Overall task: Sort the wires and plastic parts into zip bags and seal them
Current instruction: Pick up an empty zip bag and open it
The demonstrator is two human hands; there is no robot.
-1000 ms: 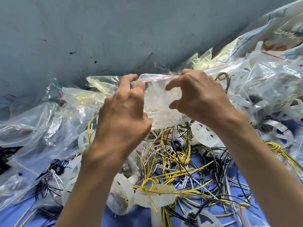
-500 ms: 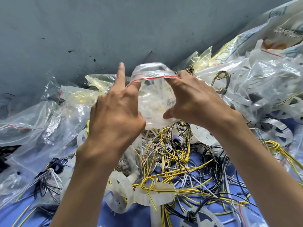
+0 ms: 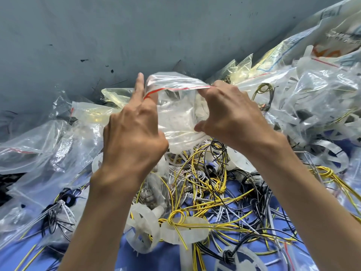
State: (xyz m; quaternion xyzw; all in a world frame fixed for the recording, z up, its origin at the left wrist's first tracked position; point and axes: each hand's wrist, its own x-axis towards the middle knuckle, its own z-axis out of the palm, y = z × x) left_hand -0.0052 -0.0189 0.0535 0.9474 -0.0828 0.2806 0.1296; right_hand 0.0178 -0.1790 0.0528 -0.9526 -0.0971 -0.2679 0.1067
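Two hands held one clear plastic zip bag (image 3: 179, 114), red-lined along its mouth, up before the scuffed grey wall (image 3: 175, 36) and above the tangle of yellow, black and white wires (image 3: 205, 182) on the blue tabletop (image 3: 172, 257). Your left hand (image 3: 132, 137) pinched the bag's left top corner, forefinger standing straight beside the mouth; your right hand (image 3: 234, 118) was clamped on the right end of the red line. Pale plastic parts (image 3: 185, 132) sat in the bag's belly, between your hands and just below their fingertips. You looked to be at the sealing step; the mouth seemed slack, so the next move would call for pressing the strip together end to end.
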